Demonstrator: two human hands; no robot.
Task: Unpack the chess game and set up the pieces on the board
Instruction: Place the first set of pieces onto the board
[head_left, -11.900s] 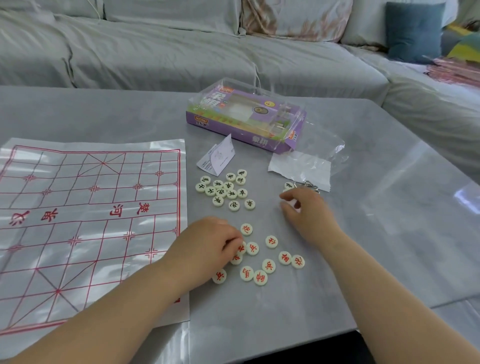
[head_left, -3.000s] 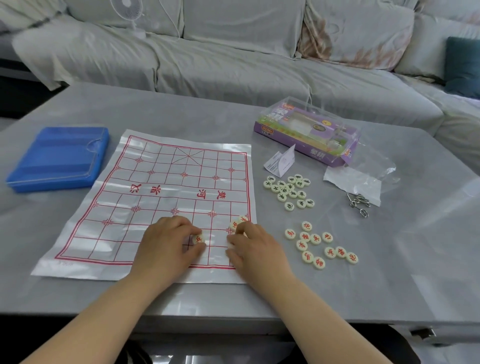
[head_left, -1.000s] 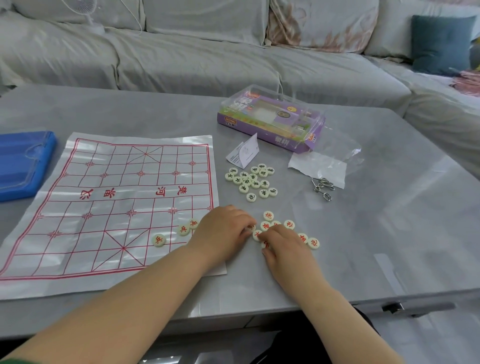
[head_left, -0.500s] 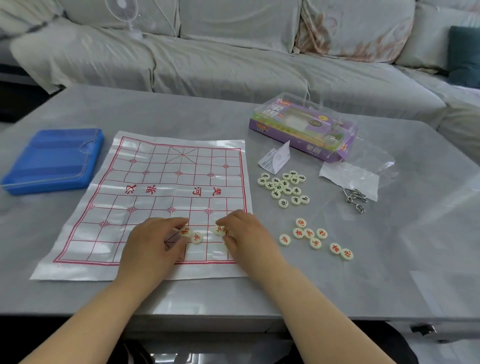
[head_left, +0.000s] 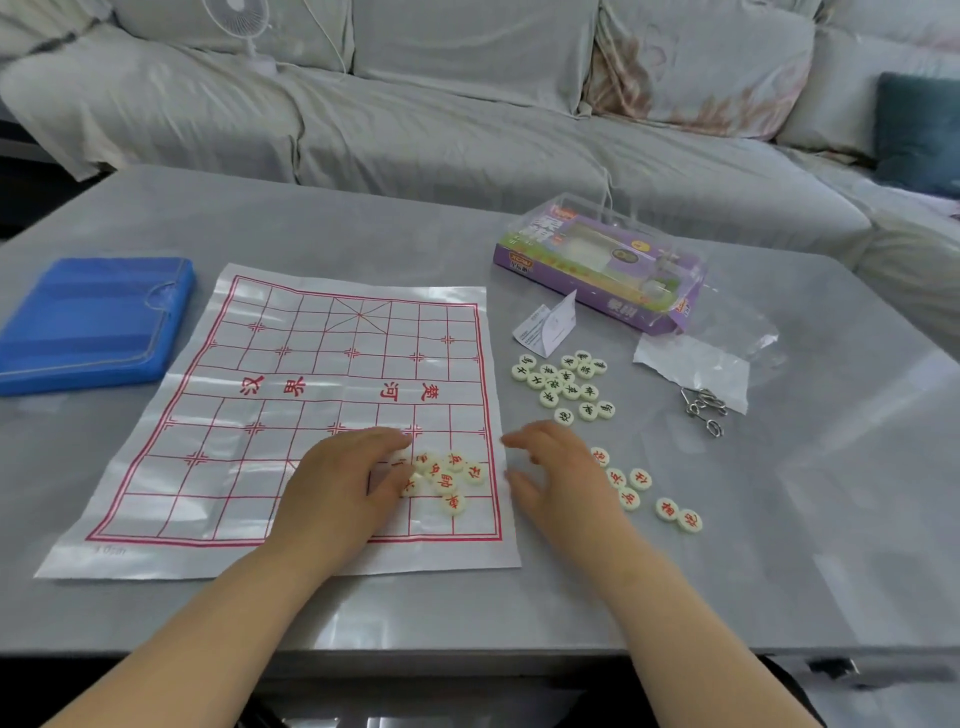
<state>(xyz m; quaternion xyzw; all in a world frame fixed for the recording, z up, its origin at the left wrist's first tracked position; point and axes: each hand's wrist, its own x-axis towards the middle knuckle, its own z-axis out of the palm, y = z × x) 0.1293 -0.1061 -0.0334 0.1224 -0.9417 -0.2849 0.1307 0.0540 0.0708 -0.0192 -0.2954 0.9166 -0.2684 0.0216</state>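
Grey table (head_left: 779, 561) | left hand (head_left: 337, 488) flat, perhaps touching red pieces (head_left: 447, 480) | right hand (head_left: 561, 478) spread, empty

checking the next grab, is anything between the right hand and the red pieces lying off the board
Nothing visible does. The right hand is right beside the loose red pieces, with only bare table around them.

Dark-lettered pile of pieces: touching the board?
Apart. Head view shows a strip of bare table between the dark-lettered pile and the board.
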